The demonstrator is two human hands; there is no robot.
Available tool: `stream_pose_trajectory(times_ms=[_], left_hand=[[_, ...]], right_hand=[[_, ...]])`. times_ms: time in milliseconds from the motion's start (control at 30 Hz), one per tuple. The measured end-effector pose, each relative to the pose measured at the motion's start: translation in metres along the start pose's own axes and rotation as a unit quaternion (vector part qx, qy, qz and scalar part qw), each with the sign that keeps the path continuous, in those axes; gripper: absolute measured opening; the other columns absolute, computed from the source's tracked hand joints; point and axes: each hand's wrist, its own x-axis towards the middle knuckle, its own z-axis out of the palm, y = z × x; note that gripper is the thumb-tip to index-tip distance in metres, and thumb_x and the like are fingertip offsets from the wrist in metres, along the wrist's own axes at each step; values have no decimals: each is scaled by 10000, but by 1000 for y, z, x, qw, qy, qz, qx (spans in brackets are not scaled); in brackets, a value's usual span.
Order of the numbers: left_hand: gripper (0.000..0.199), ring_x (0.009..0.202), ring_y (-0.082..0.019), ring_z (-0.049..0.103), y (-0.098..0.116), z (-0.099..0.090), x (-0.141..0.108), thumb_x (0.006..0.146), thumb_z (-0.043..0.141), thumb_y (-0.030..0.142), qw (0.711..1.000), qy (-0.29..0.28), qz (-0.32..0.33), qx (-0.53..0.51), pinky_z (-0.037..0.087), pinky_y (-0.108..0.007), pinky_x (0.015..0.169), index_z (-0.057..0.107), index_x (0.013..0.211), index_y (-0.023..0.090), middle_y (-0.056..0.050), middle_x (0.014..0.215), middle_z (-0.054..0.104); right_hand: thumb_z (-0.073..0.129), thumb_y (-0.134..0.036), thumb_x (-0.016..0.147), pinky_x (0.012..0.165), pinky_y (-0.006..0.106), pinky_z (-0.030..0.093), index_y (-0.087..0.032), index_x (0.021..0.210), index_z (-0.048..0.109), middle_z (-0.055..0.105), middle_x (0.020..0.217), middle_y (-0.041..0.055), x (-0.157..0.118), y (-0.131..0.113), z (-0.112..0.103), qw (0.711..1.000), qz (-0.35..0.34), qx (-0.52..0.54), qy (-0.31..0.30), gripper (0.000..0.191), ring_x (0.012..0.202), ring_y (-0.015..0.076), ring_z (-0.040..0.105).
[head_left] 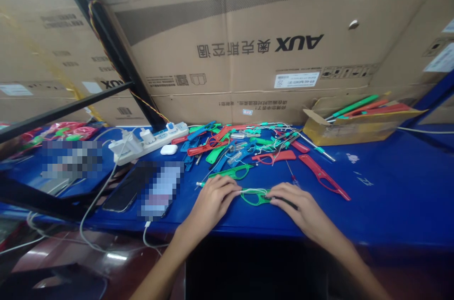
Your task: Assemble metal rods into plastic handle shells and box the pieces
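A green long-nosed lighter shell [256, 203] with an oval finger loop lies across the front of the table. A white wire [253, 190] runs along its top. My left hand [217, 195] is closed, fingertips pinched on the shell's left part and the wire; a metal-and-teal rod tip [200, 184] shows past the hand. Fingers bent, my right hand [294, 198] grips the shell's other end. A dark slim piece lies under those fingers, its kind unclear. Just behind are another green lighter shell [236, 172] and a thin screwdriver [293, 178].
Red, blue and green lighter parts [227, 146] are heaped behind the hands. A red lighter shell [324, 177] lies to the right. An open carton [354, 129] holds more lighters. Left are two phones [129, 186], a white earbud case [169, 149] and a power strip [159, 139].
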Motion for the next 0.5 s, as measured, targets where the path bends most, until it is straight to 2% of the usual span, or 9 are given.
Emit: stream_pose_trajectory(times_ms=[100,267,500], left_hand=[[203,996,-225,648,-4,1,0,1055,535,271,1000,-1,9,-25,474,-384,899,731,1098,242,-49,1079,713],[153,968,-224,680,-11,4,-1,1021,605,316,996,41,-13,-80,496,-380,913,725,1057,228,-39,1024,751],[91,958,-199,667,-8,2,-1,999,635,223,995,39,10,-94,495,-346,895,725,987,217,-22,1010,733]], right_hand=[[530,-296,1034,908,358,538,-256,1063,736,749,1058,48,0,-1,-1,1000,5,0,-5,212,987,217,695],[548,-279,1028,933,362,515,-253,1060,711,747,1064,34,0,1,0,1000,21,-2,-8,168,1000,213,691],[533,-300,1038,918,363,518,-255,1039,697,743,1047,30,0,3,2,1000,4,-5,2,170,982,211,693]])
